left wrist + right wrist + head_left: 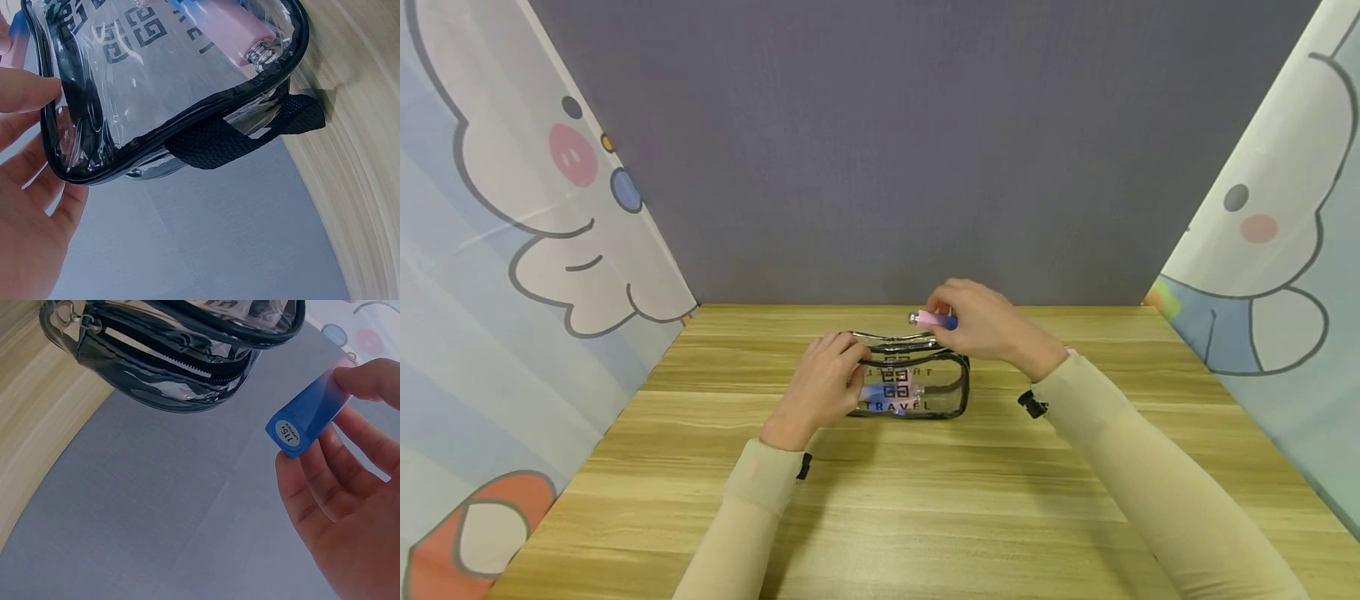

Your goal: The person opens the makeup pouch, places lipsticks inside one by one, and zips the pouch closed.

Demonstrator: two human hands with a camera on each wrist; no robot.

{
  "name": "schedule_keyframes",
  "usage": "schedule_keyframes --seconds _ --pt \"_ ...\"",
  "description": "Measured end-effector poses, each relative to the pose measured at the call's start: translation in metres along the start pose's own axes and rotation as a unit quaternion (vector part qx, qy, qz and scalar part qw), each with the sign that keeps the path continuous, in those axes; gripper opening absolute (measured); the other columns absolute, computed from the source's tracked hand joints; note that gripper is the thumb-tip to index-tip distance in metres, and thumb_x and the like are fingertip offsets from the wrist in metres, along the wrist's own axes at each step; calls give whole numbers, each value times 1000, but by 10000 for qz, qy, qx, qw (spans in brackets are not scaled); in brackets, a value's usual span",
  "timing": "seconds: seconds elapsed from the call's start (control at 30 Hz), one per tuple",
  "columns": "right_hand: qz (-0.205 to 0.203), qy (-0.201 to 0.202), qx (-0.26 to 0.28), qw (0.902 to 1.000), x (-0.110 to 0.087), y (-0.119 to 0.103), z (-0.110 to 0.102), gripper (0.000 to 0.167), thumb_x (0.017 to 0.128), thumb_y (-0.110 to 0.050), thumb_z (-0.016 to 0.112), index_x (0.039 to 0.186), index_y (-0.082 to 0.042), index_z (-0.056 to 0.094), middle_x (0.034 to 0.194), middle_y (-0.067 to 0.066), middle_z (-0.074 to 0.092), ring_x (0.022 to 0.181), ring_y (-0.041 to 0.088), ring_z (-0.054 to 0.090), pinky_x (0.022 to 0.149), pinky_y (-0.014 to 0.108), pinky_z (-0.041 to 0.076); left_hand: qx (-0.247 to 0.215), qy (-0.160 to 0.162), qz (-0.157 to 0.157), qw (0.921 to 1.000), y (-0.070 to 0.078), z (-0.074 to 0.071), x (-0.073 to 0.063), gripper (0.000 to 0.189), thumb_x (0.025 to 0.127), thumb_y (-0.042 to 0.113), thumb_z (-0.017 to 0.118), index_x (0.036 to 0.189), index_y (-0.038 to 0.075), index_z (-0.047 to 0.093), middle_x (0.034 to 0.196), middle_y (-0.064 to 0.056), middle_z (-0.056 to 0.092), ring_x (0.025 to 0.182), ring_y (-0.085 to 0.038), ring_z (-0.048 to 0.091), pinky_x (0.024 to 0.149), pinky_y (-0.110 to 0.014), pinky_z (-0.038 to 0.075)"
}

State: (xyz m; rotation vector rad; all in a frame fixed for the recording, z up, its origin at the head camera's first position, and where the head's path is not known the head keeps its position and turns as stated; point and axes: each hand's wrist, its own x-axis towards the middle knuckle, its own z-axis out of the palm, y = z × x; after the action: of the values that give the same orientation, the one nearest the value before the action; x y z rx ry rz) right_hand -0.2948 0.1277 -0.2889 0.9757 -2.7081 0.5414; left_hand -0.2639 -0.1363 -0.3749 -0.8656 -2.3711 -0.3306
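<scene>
From my remote seat, my right hand [988, 323] pinches the lipstick tube [934, 320] near the clear pouch [965, 390], whose edge my left hand [822, 382] grips; if its soft top sags, the tube could catch on the zip [220, 380] and slip.

Pouch [917, 362] on table [925, 508], tubes [228, 28] inside; left hand [824, 379] at pouch's left end; lipstick [929, 319] in right hand [983, 321] near opening.

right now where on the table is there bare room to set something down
Bare table lies in front of the clear pouch, between the left sleeve and right sleeve; also outward of each sleeve, toward the cartoon panels. It's crowded at the pouch: the left hand grips its edge, the right hand holds a lipstick near its top.
</scene>
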Motion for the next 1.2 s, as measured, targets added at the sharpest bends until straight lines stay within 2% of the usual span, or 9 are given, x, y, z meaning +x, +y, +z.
schedule_keyframes --seconds 0.23,0.73,0.97,1.2 --pt "9 -181 -105 9998 6 -4 5 22 89 -21 72 109 -10 71 102 2 65 88 20 58 76 42 50 -9 9 -11 10000 0 -1 -1 11 87 2 73 96 9 73 98 -3 67 94 -25 61 78 -38 47" --pt "-69 -309 -65 9995 17 -15 14 22 89 -18 73 109 -10 71 103 2 64 90 21 59 74 40 52 -38 96 23 9999 0 -1 -1 11 86 2 74 95 9 72 97 -3 67 93 -25 61 77 -40 47" --pt "17 -449 21 9990 19 -20 19 21 91 -20 72 110 -11 70 103 2 63 87 20 57 69 37 49 -26 85 52 9999 -1 1 0 12 86 1 74 94 9 72 96 -3 66 91 -25 60 76 -38 47" --pt "114 -607 132 9980 22 -22 28 20 91 -20 72 108 -11 70 102 1 63 88 20 57 76 37 50 -63 55 51 10000 0 0 0 9 88 3 72 94 9 71 96 -3 66 92 -24 60 77 -38 46"
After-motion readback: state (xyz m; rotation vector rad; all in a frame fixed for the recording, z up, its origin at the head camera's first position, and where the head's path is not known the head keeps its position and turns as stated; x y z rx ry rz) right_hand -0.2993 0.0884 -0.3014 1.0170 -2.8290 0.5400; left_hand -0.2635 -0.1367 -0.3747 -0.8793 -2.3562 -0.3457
